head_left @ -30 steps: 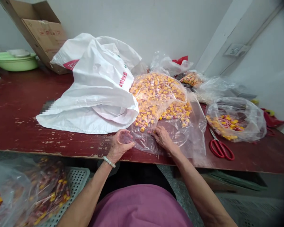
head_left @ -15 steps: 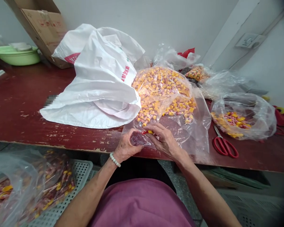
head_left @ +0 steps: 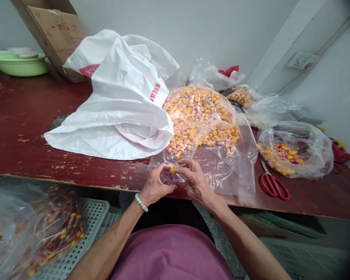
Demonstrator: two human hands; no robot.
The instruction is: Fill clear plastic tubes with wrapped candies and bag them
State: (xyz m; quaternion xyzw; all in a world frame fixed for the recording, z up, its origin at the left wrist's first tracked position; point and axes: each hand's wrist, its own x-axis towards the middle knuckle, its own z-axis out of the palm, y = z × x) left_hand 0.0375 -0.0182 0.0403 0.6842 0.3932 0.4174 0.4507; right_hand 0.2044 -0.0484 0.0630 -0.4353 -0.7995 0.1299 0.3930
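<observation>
At the table's front edge, my left hand (head_left: 159,182) is curled around a clear plastic piece (head_left: 165,177) with a round rim; whether it is a cup or a bag is hard to make out. My right hand (head_left: 194,181) pinches a small yellow-capped piece (head_left: 172,170) close to the left thumb and fingers. Just beyond both hands, a clear bag (head_left: 202,112) spills many small yellow-capped pieces with red wrappers (head_left: 177,146). Part of that bag's plastic lies flat under the right hand.
A white sack (head_left: 116,109) lies to the left. Red-handled scissors (head_left: 275,186) and an open clear bag (head_left: 317,155) of pieces are on the right. A green basin (head_left: 20,66) and cardboard box (head_left: 58,35) stand back left. Below is a perforated crate (head_left: 95,214) with filled bags.
The yellow-capped piece has tilted so its yellow end faces up, and it sits nearer my left hand. My right hand has shifted slightly left and down. The view has turned a little.
</observation>
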